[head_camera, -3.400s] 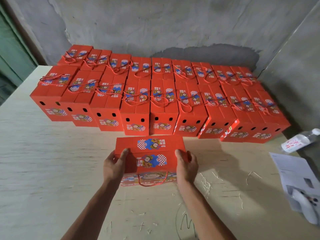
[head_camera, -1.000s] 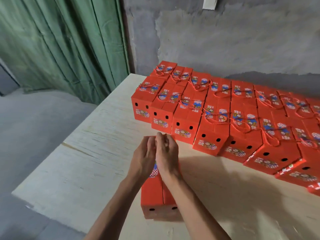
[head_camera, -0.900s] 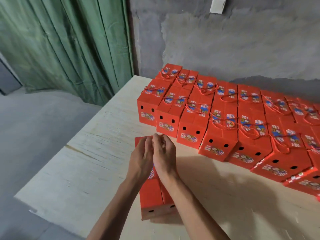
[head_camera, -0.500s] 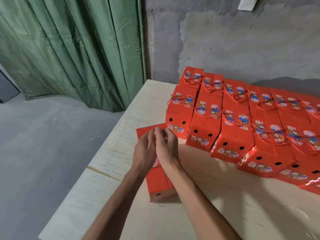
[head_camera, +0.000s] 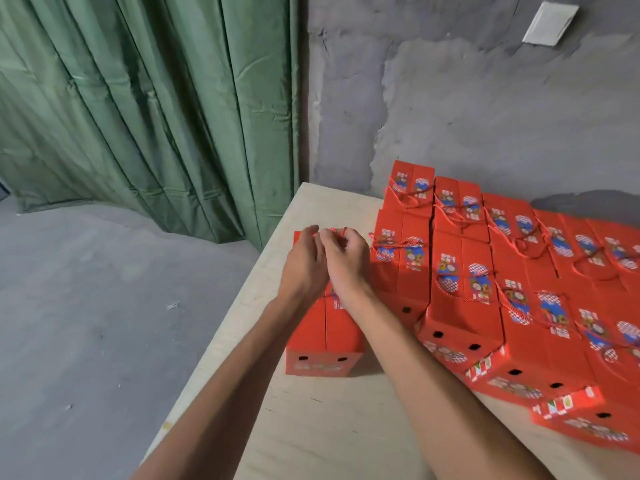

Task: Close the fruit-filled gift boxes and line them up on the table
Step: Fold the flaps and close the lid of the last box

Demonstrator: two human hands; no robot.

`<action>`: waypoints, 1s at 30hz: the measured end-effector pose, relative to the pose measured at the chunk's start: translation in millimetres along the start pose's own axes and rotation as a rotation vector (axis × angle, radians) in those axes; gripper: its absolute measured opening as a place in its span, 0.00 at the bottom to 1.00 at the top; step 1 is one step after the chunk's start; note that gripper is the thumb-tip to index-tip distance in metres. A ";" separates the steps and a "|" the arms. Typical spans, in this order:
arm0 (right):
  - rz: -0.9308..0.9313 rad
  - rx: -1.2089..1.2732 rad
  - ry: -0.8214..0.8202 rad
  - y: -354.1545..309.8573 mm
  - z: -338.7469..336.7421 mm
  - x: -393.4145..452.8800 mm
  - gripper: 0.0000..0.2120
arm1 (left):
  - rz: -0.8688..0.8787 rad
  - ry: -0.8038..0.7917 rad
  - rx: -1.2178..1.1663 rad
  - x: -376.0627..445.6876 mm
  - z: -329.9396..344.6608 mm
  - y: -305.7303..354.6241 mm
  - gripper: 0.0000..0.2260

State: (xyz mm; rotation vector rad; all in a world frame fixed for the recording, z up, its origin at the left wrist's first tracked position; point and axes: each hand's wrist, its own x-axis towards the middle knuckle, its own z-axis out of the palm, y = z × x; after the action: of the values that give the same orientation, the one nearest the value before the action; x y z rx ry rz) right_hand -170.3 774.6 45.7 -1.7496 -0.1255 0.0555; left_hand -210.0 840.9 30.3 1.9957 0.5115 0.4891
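Note:
One red gift box (head_camera: 323,341) stands closed on the pale table (head_camera: 332,431), at the left end of the rows and close to the table's left edge. Above its top, my left hand (head_camera: 304,263) and my right hand (head_camera: 346,259) are pressed close together. Both pinch the box's red cord handle (head_camera: 337,232) at their fingertips. Much of the box top is hidden under my hands. To the right lie two rows of closed red gift boxes (head_camera: 485,271), each with a red cord handle lying on its printed lid.
The table's left edge (head_camera: 221,337) drops to a grey concrete floor (head_camera: 104,323). A green curtain (head_camera: 156,116) hangs at the back left. A rough grey wall (head_camera: 450,98) with a white plate (head_camera: 550,24) stands behind the boxes.
The box has slid left and back, up to the left end of the rows. My hands stay together on its cord handle. The view has swung left.

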 end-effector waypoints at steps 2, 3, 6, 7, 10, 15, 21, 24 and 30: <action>0.007 -0.012 0.026 1.2 6.7 25.7 0.07 | 0.058 -0.008 0.041 24.4 5.3 -1.2 0.16; 0.009 -0.016 0.035 3.4 9.6 36.3 0.07 | 0.086 -0.011 0.052 34.2 8.6 -2.9 0.15; -0.003 -0.017 0.034 9.4 15.2 64.8 0.06 | 0.100 -0.022 0.017 62.8 22.1 -11.2 0.09; -0.013 -0.022 0.037 10.8 16.1 73.6 0.06 | 0.096 -0.022 0.008 72.8 26.6 -14.0 0.08; -0.004 -0.006 0.070 14.8 19.3 102.0 0.07 | 0.131 -0.020 0.023 100.5 40.8 -18.2 0.11; -0.005 -0.055 0.048 31.6 22.1 133.7 0.10 | 0.117 -0.035 0.001 123.5 62.3 -29.8 0.12; 0.025 -0.189 0.085 32.2 17.1 136.6 0.11 | 0.106 -0.038 -0.003 116.5 64.2 -21.1 0.18; 0.105 -0.237 0.051 17.7 4.7 128.3 0.20 | 0.113 -0.030 0.022 109.2 52.6 -3.0 0.17; 0.103 -0.434 0.068 -5.8 -45.6 67.5 0.17 | 0.146 -0.089 0.124 63.9 21.2 28.2 0.14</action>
State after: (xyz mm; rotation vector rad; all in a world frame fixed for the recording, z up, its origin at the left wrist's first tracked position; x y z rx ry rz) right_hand -98.7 738.9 61.8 -2.1886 0.0043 0.0453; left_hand -141.4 848.1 54.0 2.1733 0.3494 0.4655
